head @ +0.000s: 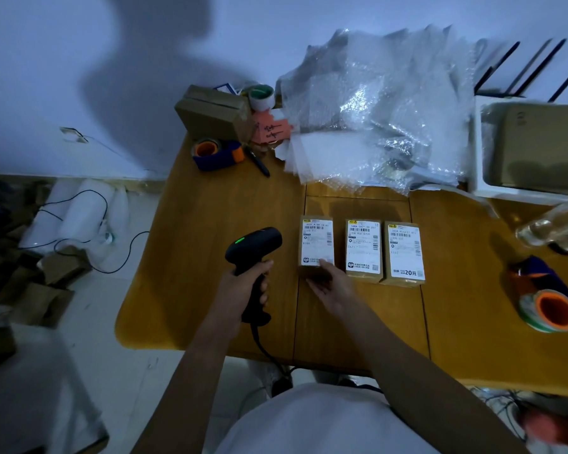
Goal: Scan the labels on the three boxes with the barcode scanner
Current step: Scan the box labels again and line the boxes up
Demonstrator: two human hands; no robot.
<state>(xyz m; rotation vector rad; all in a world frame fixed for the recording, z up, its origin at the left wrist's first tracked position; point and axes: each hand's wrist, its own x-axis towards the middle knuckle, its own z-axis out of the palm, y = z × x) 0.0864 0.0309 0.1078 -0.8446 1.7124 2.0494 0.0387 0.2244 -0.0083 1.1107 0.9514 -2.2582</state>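
Three small cardboard boxes with white shipping labels lie side by side on the wooden table (210, 208): the left box (316, 239), the middle box (363, 247) and the right box (404, 250). My left hand (243, 283) grips the handle of a black corded barcode scanner (254, 249), whose head shows a green light and sits just left of the left box. My right hand (330, 281) rests on the near end of the left box, thumb on its label and fingers down its front.
Bubble wrap (374, 109) is heaped at the back. A cardboard box (214, 113), a tape dispenser (215, 154) and a black pen (258, 162) lie at the back left. Another tape dispenser (548, 299), a clear bottle (554, 227) and a white bin (522, 142) stand right.
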